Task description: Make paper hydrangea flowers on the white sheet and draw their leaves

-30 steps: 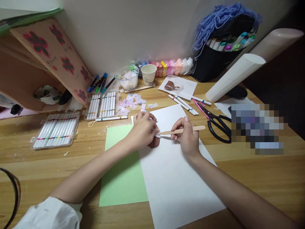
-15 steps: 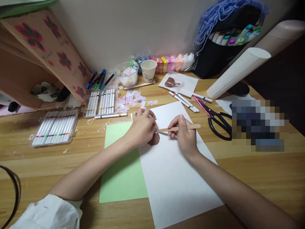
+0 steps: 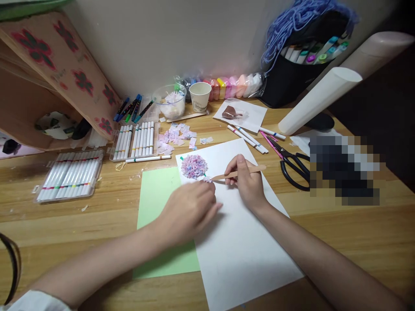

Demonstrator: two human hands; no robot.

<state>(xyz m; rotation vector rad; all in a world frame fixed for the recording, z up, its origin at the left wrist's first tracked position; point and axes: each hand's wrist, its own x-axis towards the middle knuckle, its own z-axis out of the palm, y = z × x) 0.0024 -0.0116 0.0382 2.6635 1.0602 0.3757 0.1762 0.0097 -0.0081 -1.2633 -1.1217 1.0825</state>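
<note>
Your left hand (image 3: 191, 207) is sitting nearer you than before in the head view, baring the pinkish paper cluster (image 3: 193, 166) just beyond its fingers. Your right hand (image 3: 248, 181) is pinching a wooden stick (image 3: 227, 174) between its fingers, the tip reaching a paper scrap (image 3: 208, 179) beside your left fingers; whether they are pinching it is unclear. White paper (image 3: 246, 246) is lying beneath both hands.

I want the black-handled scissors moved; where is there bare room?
Mostly bare wooden tabletop lies between the scissors and right forearm, and between the nearer clear-cased white markers and left forearm. Behind the white paper sheet, pastel paper scraps crowd it.
</note>
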